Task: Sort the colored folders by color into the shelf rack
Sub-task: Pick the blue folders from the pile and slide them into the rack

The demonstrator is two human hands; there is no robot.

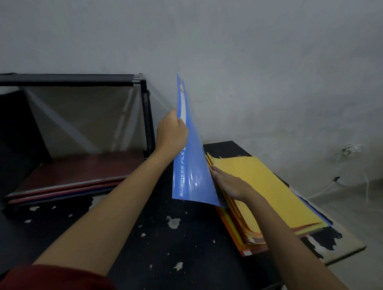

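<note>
My left hand grips a blue folder marked "BUSINESS FILE" by its upper edge. The folder stands almost upright, its lower edge touching the stack. My right hand lies flat, fingers together, on the left side of a stack of folders with a yellow one on top and orange and blue edges below. The black shelf rack stands at the left, with red and dark folders lying flat on its bottom shelf.
A black table with chipped paint holds the rack and the stack. Its right edge runs just past the stack. A grey wall stands behind, with white cables on the floor at the right.
</note>
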